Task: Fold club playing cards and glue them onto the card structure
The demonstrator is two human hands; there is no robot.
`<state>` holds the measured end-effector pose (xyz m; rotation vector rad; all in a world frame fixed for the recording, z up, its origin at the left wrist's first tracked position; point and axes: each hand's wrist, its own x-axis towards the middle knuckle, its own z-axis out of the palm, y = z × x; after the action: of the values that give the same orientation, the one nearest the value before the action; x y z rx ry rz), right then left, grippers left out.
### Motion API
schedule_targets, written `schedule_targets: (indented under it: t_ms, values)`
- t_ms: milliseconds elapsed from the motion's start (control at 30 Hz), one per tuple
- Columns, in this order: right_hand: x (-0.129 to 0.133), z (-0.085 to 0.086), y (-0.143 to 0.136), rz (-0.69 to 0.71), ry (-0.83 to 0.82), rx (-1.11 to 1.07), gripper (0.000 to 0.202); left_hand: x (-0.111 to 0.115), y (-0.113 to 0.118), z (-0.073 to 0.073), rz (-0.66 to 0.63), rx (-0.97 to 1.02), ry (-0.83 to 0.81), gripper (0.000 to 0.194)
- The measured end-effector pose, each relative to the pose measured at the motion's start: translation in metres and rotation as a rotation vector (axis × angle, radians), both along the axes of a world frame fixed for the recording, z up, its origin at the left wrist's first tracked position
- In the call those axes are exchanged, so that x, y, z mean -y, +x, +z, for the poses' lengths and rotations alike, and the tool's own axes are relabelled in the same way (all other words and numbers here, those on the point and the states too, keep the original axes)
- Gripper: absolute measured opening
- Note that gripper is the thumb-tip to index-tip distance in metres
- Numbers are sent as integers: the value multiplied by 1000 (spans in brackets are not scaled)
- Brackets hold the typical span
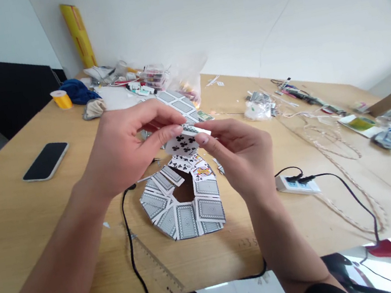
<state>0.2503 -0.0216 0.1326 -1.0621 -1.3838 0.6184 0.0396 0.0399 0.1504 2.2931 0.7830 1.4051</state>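
I note clear ruler (158, 263) at table's (8, 218) near edge | beyond it, playing-card ring (186, 220), mostly backs up | above ring's far side, club card (182, 144), left hand (130, 147) and right hand (245, 153) both pinching it | farthest, yellow roll (78, 36) by white wall (234, 20)

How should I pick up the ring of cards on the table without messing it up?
I'd hold the ring of cards by opposite sides of its outer rim: left hand from the left, right hand from the right. It wraps around an open middle with cards overlapping, so tugging just one might loosen it.
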Motion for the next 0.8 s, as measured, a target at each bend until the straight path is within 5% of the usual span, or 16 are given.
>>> schedule_targets:
  t_ms: [800]
  values:
    - [0,-1,0,-7,67,2,10,3,3,4,-52,-71,67,9]
